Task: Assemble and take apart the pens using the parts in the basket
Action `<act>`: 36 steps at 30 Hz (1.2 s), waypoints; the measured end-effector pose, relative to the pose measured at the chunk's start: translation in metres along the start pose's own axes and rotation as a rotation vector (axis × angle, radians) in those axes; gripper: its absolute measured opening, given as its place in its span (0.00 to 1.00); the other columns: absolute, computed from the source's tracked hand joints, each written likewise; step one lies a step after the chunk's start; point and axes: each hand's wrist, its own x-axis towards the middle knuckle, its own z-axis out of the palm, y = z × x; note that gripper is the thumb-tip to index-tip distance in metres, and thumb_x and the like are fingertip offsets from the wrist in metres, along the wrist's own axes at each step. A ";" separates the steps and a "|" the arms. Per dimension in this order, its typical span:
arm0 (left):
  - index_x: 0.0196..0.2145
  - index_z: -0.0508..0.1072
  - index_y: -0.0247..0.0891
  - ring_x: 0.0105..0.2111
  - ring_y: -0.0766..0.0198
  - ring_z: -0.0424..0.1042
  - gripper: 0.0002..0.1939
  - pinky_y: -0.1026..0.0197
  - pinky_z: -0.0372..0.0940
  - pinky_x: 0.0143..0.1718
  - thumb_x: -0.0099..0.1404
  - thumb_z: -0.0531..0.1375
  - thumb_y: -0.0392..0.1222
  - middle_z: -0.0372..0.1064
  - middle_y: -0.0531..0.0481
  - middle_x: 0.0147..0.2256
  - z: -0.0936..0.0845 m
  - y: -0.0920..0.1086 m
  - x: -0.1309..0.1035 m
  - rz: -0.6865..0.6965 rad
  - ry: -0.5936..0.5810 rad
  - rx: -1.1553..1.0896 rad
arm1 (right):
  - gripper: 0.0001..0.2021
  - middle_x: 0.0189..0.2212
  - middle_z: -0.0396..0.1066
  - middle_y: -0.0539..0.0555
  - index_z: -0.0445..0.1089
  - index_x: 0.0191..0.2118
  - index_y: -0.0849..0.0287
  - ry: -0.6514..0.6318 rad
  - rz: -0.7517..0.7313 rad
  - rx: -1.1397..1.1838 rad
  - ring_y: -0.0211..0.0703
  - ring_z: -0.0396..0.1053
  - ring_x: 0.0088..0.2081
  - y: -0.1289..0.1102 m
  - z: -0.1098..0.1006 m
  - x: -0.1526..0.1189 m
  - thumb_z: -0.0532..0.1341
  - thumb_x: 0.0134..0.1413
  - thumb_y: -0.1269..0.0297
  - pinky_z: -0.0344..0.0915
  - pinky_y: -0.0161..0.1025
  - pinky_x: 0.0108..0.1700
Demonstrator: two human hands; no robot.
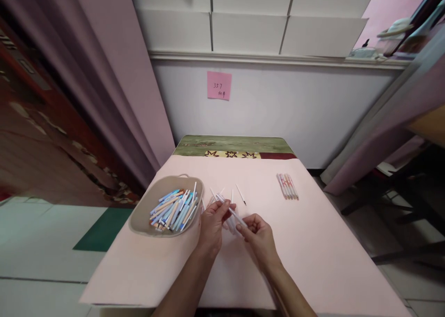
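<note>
My left hand point(213, 222) pinches a slim whitish pen point(238, 218) between thumb and fingers, above the middle of the table. The fingers of my right hand point(259, 236) are closed on the lower right end of the same pen. Beyond my left hand lie several thin white sticks like pen refills, partly hidden by my fingers. One refill point(241, 194) with a dark tip lies apart from them. Clear pen parts point(232, 224) show between my hands, but their exact shape is blurred. To the left stands a beige basket point(139, 215) holding many pens point(175, 210) in blue, orange and white.
A row of several clear pens with coloured tips point(288, 187) lies at the right on the pink table cover point(313, 243). A pink note point(219, 85) is stuck on the wall behind. Curtains hang on both sides, and dark furniture legs stand at the right.
</note>
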 end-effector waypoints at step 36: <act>0.47 0.70 0.43 0.46 0.56 0.68 0.15 0.57 0.62 0.43 0.64 0.53 0.32 0.68 0.45 0.44 -0.021 0.002 0.001 0.771 -0.158 1.710 | 0.15 0.16 0.64 0.48 0.71 0.23 0.55 0.100 -0.275 -0.727 0.38 0.58 0.21 -0.001 -0.009 0.004 0.61 0.51 0.50 0.49 0.34 0.25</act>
